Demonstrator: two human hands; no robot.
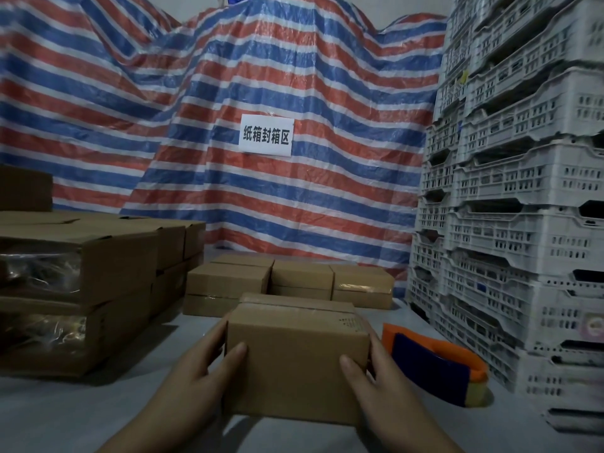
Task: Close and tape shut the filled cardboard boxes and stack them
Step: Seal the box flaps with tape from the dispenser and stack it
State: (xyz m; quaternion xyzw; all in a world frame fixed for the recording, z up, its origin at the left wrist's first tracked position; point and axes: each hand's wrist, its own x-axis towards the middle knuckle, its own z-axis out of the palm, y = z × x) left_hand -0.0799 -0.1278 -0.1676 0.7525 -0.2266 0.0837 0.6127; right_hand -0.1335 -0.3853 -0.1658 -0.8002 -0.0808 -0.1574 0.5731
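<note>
A small closed cardboard box (294, 348) with tape along its top is held between both hands just above the grey table (65, 413). My left hand (202, 367) grips its left side, thumb on the front face. On the box's right side my right hand (372, 377) grips it, thumb also on the front face. An orange and blue tape dispenser (434, 364) lies on the table right of the box. Behind it stand several taped small boxes (294, 282) in two layers.
Larger cardboard boxes (81, 282) are stacked at the left. White plastic crates (523, 191) tower along the right edge. A red, white and blue striped tarp (228, 125) with a paper sign (265, 135) hangs behind the table.
</note>
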